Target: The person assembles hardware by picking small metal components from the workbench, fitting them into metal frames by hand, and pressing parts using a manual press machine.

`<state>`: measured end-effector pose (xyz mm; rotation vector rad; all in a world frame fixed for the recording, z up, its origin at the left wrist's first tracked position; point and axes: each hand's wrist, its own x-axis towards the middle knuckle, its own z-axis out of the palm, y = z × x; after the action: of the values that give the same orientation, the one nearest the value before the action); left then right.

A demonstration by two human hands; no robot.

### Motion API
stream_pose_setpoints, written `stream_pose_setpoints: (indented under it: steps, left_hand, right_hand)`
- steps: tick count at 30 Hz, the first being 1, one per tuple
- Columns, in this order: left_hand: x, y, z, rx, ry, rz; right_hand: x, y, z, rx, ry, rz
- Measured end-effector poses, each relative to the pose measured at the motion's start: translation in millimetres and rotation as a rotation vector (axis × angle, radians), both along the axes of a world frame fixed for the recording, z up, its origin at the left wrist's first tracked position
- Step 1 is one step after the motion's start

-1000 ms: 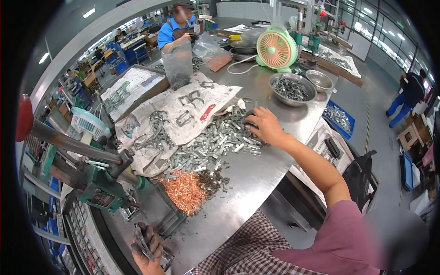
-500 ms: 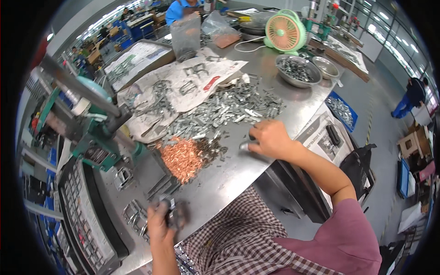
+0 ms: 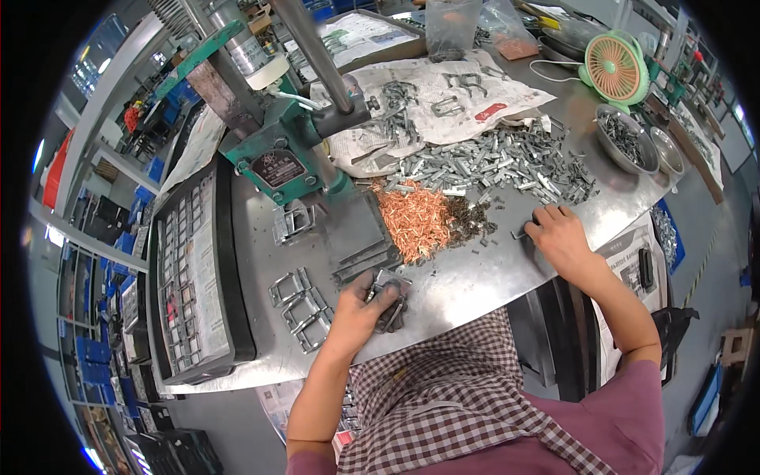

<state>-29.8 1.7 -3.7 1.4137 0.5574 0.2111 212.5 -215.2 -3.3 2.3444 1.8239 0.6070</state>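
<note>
My left hand (image 3: 358, 313) is closed around a small metal frame (image 3: 389, 291), just in front of the dark steel base of the green bench press (image 3: 279, 158). Fingers and thumb cover part of that frame. Toward the right, my right hand (image 3: 560, 239) is low over the steel table, its fingers bent together at a small metal piece (image 3: 519, 234). Beyond it spreads a heap of silvery metal pieces (image 3: 499, 162). Between the hands lie a pile of copper-coloured pins (image 3: 414, 222) and small dark parts (image 3: 469, 215). Several similar metal frames (image 3: 302, 310) rest left of my left hand.
A black tray (image 3: 244, 328) with rows of metal frames stands at the left. Newspaper (image 3: 514, 83) with loose frames covers the table's back. Metal bowls (image 3: 645, 158) and a green fan (image 3: 617, 70) stand at the right. The steel table (image 3: 459, 297) ends close to my apron.
The view has swung left, so the table's things appear farther right. My left hand now grips the frame nearer the press base. My right hand stays low by the silvery heap.
</note>
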Motion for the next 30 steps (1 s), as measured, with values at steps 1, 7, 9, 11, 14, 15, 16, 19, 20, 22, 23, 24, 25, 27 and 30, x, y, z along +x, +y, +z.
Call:
stream_pose_setpoints:
  steps: [1, 7, 9, 11, 14, 15, 16, 19, 20, 22, 23, 24, 25, 27, 30]
  left_hand:
    - [0.6, 0.8, 0.0, -0.004, 0.0, -0.002]
    - [-3.3, -3.9, -0.8, 0.298, 0.015, 0.02]
    - [-9.6, -5.8, 1.5, 0.641, -0.061, 0.021]
    - [-15.1, -6.2, 7.4, 0.767, -0.027, 0.039]
    - [-28.2, -4.2, 10.0, 0.844, 0.013, 0.072]
    - [-31.8, -3.3, 8.6, 0.836, 0.026, 0.077]
    - [-35.0, -2.3, 7.6, 0.827, 0.037, 0.081]
    - [-39.4, -2.0, 10.0, 0.829, 0.036, 0.089]
    - [-38.9, -1.6, 9.7, 0.819, 0.021, 0.098]
    - [-39.7, -0.2, 3.5, 0.771, 0.015, 0.115]
    - [-39.8, 0.2, 0.9, 0.725, 0.009, 0.129]
    - [-39.5, -0.1, 1.4, 0.724, 0.008, 0.132]
    - [-39.5, -1.2, 3.1, 0.728, 0.033, 0.154]
    - [-39.6, -2.3, 6.5, 0.73, 0.062, 0.188]
    - [-39.6, -1.2, 9.5, 0.743, 0.054, 0.17]
  right_hand:
    - [-2.4, 2.1, 1.7, -0.004, 0.0, -0.002]
    - [-59.8, 63.5, 14.5, 0.299, 1.157, 0.502]
    - [-80.9, 83.1, 14.5, 0.211, 1.259, 0.492]
    - [-92.2, 92.4, 15.7, 0.202, 1.288, 0.491]
    - [-106.0, 104.7, 18.3, 0.235, 1.383, 0.471]
    - [-108.3, 107.1, 17.9, 0.246, 1.353, 0.487]
    - [-110.7, 109.7, 17.5, 0.258, 1.323, 0.499]
    - [-116.0, 115.6, 14.4, 0.274, 1.255, 0.537]
    - [-116.4, 117.4, 13.0, 0.288, 1.225, 0.555]
    - [-118.7, 120.9, 11.2, 0.273, 1.229, 0.537]
    - [-119.4, 122.7, 10.0, 0.263, 1.234, 0.518]
    - [-119.8, 124.7, 9.4, 0.26, 1.233, 0.52]
    - [-120.2, 126.7, 8.6, 0.277, 1.229, 0.535]
    - [-121.5, 130.3, 8.0, 0.285, 1.227, 0.561]
    - [-122.0, 132.0, 8.4, 0.266, 1.205, 0.578]
